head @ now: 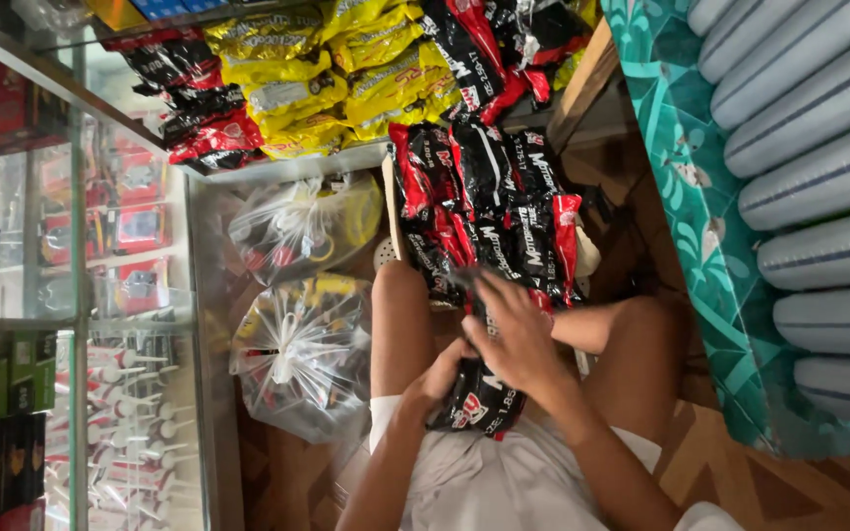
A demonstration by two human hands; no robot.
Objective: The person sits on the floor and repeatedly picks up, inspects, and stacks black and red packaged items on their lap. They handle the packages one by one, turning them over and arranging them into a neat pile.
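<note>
Glass shelves stand beside the person, whose left hand (437, 377) and right hand (516, 339) both hold a black and red packet (472, 401) on the lap, below the packet pile (489, 211).

Single head view, looking steeply down at own lap, close range; frame rotated sideways, shelves along left edge.

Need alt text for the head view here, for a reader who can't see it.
A seated person's left hand and right hand grip a black and red packet over their lap. More black and red packets lie ahead, yellow packets on a shelf above, and tied clear plastic bags beside a glass display case.
</note>
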